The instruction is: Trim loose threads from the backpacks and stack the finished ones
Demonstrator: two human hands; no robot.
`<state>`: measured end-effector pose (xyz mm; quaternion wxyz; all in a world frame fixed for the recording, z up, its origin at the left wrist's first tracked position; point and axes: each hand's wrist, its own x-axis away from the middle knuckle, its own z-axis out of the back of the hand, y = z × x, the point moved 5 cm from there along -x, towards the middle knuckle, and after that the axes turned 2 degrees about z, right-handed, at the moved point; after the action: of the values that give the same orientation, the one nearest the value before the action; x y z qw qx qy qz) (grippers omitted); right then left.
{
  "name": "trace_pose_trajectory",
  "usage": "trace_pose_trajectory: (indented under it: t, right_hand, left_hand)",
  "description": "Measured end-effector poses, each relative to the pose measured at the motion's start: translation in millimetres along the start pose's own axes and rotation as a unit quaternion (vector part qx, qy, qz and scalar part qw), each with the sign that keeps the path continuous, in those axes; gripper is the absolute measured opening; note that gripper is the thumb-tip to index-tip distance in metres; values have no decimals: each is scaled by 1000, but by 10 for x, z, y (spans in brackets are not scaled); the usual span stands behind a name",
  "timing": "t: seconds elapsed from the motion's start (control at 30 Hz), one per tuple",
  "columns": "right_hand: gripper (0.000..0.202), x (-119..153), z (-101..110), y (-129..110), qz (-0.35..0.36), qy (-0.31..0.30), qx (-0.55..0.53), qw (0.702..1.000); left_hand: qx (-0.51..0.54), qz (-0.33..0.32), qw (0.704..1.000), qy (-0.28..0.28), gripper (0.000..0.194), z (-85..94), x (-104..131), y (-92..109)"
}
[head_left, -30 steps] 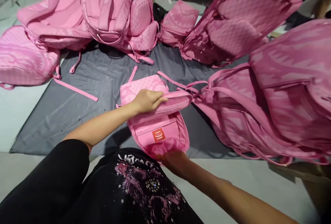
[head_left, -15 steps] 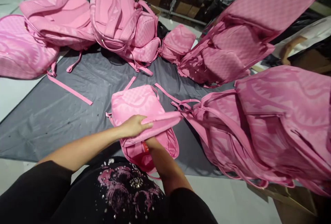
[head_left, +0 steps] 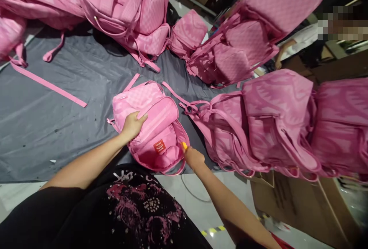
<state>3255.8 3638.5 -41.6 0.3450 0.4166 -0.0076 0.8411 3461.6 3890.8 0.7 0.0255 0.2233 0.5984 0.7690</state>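
Observation:
A small pink backpack (head_left: 138, 99) lies on the dark cloth with its front compartment unzipped, showing the pink lining and a red label (head_left: 159, 146). My left hand (head_left: 133, 126) grips the folded-back flap (head_left: 161, 115), thumb on top. At the right rim of the opening, my right hand (head_left: 194, 158) is closed around a small yellow tool (head_left: 184, 145), whose tip points at the bag's edge. Most of the tool is hidden in the fist.
Pink backpacks stand at the upper left (head_left: 115, 7), upper right (head_left: 235, 46) and right (head_left: 276, 118). A loose pink strap (head_left: 48, 84) lies on the dark cloth (head_left: 71, 126). Below right is a cardboard box (head_left: 301, 207). Another person's arm (head_left: 284, 49) shows at the upper right.
My right hand has come out of the bag's opening to its right rim, and the yellow tool now shows. My left hand has folded the flap back, opening the compartment wider. The view has shifted.

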Motion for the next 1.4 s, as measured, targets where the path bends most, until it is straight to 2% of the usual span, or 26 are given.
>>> trace_pose_trajectory:
  t: [0.1, 0.2, 0.33, 0.43, 0.5, 0.57, 0.63, 0.7, 0.8, 0.93, 1.0, 1.03, 1.2, 1.3, 1.4]
  right_hand:
    - [64, 86, -132, 202, -15, -58, -39, 997]
    - [63, 168, -144, 244, -13, -116, -64, 991]
    - [48, 401, -116, 265, 14, -207, -57, 977]
    - [38, 545, -127, 330, 29, -254, -91, 963]
    - [37, 543, -168, 386, 9, -248, -150, 957]
    - [38, 463, -257, 399, -11, -211, -234, 949]
    - [39, 342, -398, 312, -8, -164, -327, 931]
    - [39, 213, -581, 108, 4, -129, -456, 880]
    - [51, 37, -873, -345, 20, -115, -629, 768]
    - [65, -104, -1159, -913, 88, -140, -739, 653]
    - [66, -119, -1229, -1049, 116, -144, -785, 592]
    - [65, -112, -1243, -1088, 134, -143, -791, 579]
    - [65, 2, -1208, -1199, 249, -172, -729, 614]
    - [65, 6, -1196, -1150, 230, -148, -749, 604]
    - [59, 18, -1210, -1137, 233, -157, -745, 605]
  left_hand:
    - [-20, -6, 1000, -5, 32, -13, -24, 17]
    - [-45, -20, 998, -25, 32, -23, -18, 57]
    - [-70, -35, 997, -30, 32, -32, 27, 104]
    - [-81, -39, 995, -47, 33, -72, 58, 119]
    - [-83, -37, 994, -63, 34, -105, 75, 130]
    - [-86, -37, 992, -82, 34, -137, 91, 150]
    - [-90, -37, 990, -99, 34, -164, 102, 172]
    - [-91, -37, 989, -111, 34, -189, 109, 191]
    - [-86, -49, 987, -126, 33, -227, 118, 228]
    - [-88, -60, 984, -142, 35, -259, 120, 276]
    - [-93, -59, 986, -128, 36, -241, 94, 299]
    - [-92, -58, 987, -118, 38, -228, 73, 310]
    - [-83, -43, 990, -109, 47, -213, -43, 332]
    - [-77, -38, 988, -128, 47, -235, -80, 329]
    - [-83, -48, 986, -135, 45, -245, -97, 332]
